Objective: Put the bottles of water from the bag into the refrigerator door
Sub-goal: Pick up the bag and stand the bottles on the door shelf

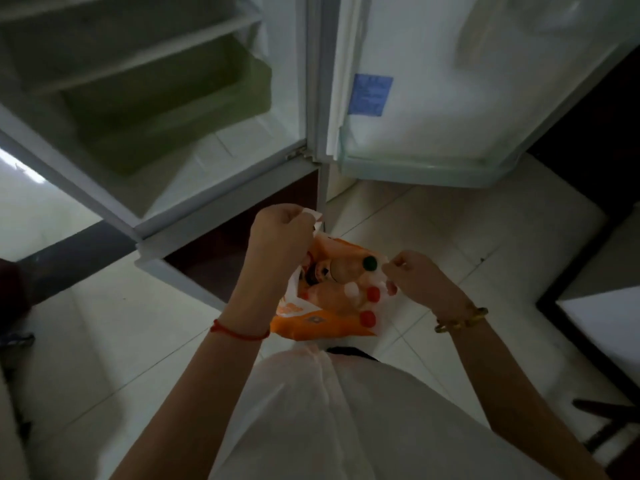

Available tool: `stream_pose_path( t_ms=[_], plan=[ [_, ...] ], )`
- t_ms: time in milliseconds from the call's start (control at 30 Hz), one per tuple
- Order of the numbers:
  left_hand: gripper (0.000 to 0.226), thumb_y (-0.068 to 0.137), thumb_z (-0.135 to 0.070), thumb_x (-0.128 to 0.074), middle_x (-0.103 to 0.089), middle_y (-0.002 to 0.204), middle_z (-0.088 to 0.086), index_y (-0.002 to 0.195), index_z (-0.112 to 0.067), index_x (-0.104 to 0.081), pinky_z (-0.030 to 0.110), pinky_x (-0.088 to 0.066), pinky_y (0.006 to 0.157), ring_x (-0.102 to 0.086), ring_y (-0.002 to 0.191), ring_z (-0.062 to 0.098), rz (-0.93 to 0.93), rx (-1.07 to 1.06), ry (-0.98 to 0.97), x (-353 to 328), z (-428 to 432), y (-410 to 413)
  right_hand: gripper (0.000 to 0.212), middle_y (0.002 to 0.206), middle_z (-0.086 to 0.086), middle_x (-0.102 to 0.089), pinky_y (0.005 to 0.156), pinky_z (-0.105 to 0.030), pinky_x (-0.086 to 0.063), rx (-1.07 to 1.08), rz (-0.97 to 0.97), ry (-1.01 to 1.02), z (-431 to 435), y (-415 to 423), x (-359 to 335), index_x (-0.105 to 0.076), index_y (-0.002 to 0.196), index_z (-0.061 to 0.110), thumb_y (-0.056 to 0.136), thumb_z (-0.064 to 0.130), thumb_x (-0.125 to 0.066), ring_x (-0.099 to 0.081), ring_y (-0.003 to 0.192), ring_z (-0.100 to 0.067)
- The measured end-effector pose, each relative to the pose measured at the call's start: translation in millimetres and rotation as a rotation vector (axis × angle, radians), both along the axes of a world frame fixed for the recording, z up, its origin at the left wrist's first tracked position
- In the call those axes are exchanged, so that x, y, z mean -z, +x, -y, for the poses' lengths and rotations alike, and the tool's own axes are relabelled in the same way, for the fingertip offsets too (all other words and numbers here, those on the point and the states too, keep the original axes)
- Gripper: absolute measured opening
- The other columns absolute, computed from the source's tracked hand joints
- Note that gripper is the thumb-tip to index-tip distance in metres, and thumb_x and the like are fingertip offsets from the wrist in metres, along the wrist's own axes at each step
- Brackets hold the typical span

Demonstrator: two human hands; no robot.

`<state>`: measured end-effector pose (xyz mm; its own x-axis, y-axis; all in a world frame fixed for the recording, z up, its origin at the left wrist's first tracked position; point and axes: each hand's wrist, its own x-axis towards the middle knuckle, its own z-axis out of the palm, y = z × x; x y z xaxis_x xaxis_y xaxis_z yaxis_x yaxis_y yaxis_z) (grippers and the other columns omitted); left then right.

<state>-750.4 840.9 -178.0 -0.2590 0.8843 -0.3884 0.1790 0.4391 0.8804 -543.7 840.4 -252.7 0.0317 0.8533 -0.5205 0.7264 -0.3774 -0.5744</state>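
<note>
An orange and white plastic bag (311, 323) hangs between my hands, above the floor in front of the fridge. Inside it stand several bottles: one with a dark green cap (370, 262), others with red caps (372, 294). My left hand (280, 230) is closed on the bag's left handle. My right hand (412, 275) pinches the right handle and holds the mouth apart. The refrigerator door (450, 98) stands wide to the right, with its bottom shelf (415, 168) showing nothing inside.
The fridge compartment (156, 98) is open at upper left, with glass shelves and a green drawer (180, 109). A blue label (370, 95) is stuck inside the door. Pale floor tiles lie below. A dark cabinet edge runs at the right.
</note>
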Motion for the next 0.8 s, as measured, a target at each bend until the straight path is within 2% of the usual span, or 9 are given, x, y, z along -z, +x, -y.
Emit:
stream_pose_path(
  t_ms=[67, 133, 267, 333, 400, 533, 667, 733, 800],
  plan=[
    [0.018, 0.074, -0.023, -0.054, -0.046, 0.066, 0.01, 0.061, -0.016, -0.064, 0.037, -0.038, 0.062, -0.042, 0.063, 0.024, 0.021, 0.006, 0.037, -8, -11, 15, 0.021, 0.093, -0.015, -0.071, 0.052, -0.021, -0.036, 0.002, 0.02, 0.001, -14, 18, 0, -0.057, 0.096, 0.008, 0.094, 0.027, -0.051, -0.047, 0.058, -0.011],
    [0.02, 0.069, -0.026, -0.053, -0.042, 0.06, 0.01, 0.054, -0.02, -0.065, 0.036, -0.036, 0.06, -0.037, 0.059, 0.025, 0.053, -0.01, 0.044, -11, -23, 28, 0.023, 0.095, -0.014, -0.071, 0.051, -0.021, -0.034, 0.004, 0.041, 0.01, -29, 35, 0, -0.058, 0.097, 0.007, 0.093, 0.028, -0.05, -0.046, 0.057, -0.01],
    [0.03, 0.08, -0.012, -0.054, -0.043, 0.037, -0.011, 0.054, -0.021, -0.068, 0.022, -0.036, 0.045, -0.039, 0.036, 0.006, 0.122, -0.024, 0.06, -7, -50, 49, 0.02, 0.093, -0.012, -0.069, 0.051, -0.02, -0.035, -0.007, 0.057, 0.014, -55, 62, 4, -0.057, 0.096, 0.008, 0.093, 0.027, -0.05, -0.046, 0.059, -0.009],
    [0.023, 0.081, -0.008, -0.053, -0.039, 0.034, -0.012, 0.058, -0.012, -0.058, 0.02, -0.033, 0.042, -0.035, 0.032, 0.004, 0.17, -0.05, 0.081, -8, -63, 59, 0.017, 0.092, -0.012, -0.069, 0.051, -0.02, -0.037, -0.006, 0.053, 0.017, -65, 71, 8, -0.056, 0.093, 0.011, 0.094, 0.027, -0.05, -0.046, 0.06, -0.01],
    [0.032, 0.087, -0.002, -0.05, -0.038, 0.032, -0.012, 0.057, -0.013, -0.053, 0.017, -0.032, 0.038, -0.033, 0.03, 0.003, 0.219, -0.074, 0.081, -7, -75, 67, 0.013, 0.091, -0.012, -0.068, 0.054, -0.021, -0.038, 0.008, 0.049, 0.012, -72, 78, 12, -0.053, 0.088, 0.015, 0.094, 0.027, -0.05, -0.049, 0.066, -0.012],
    [0.035, 0.09, 0.002, -0.045, -0.035, 0.033, -0.013, 0.057, -0.009, -0.049, 0.02, -0.031, 0.039, -0.03, 0.031, 0.004, 0.28, -0.059, 0.071, -11, -93, 80, 0.017, 0.098, -0.009, -0.065, 0.058, -0.019, -0.041, 0.0, 0.119, 0.006, -88, 84, 24, -0.054, 0.098, 0.012, 0.095, 0.028, -0.05, -0.053, 0.076, -0.013],
    [0.04, 0.089, 0.0, -0.046, -0.033, 0.034, -0.011, 0.051, -0.011, -0.044, 0.026, -0.031, 0.05, -0.029, 0.036, 0.008, 0.247, -0.003, 0.058, -14, -104, 87, 0.016, 0.097, -0.002, -0.056, 0.082, -0.03, -0.047, 0.023, 0.176, 0.234, -97, 74, 37, -0.059, 0.101, 0.01, 0.093, 0.023, -0.054, -0.053, 0.09, -0.015],
    [0.045, 0.09, 0.001, -0.045, -0.033, 0.034, -0.011, 0.046, -0.013, -0.043, 0.025, -0.029, 0.048, -0.028, 0.033, 0.006, 0.264, 0.025, 0.052, -16, -109, 87, 0.016, 0.081, 0.001, -0.052, 0.067, -0.026, -0.043, 0.031, 0.155, 0.252, -103, 65, 47, -0.059, 0.084, 0.01, 0.093, 0.021, -0.053, -0.049, 0.071, -0.011],
    [0.058, 0.09, 0.002, -0.044, -0.034, 0.033, -0.011, 0.036, -0.02, -0.044, 0.024, -0.027, 0.046, -0.026, 0.03, 0.004, 0.286, 0.052, 0.059, -18, -112, 85, 0.026, 0.071, 0.0, -0.048, 0.054, -0.018, -0.033, -0.055, 0.182, 0.137, -107, 56, 62, -0.057, 0.077, 0.009, 0.096, 0.024, -0.048, -0.044, 0.063, -0.013]
  ],
)
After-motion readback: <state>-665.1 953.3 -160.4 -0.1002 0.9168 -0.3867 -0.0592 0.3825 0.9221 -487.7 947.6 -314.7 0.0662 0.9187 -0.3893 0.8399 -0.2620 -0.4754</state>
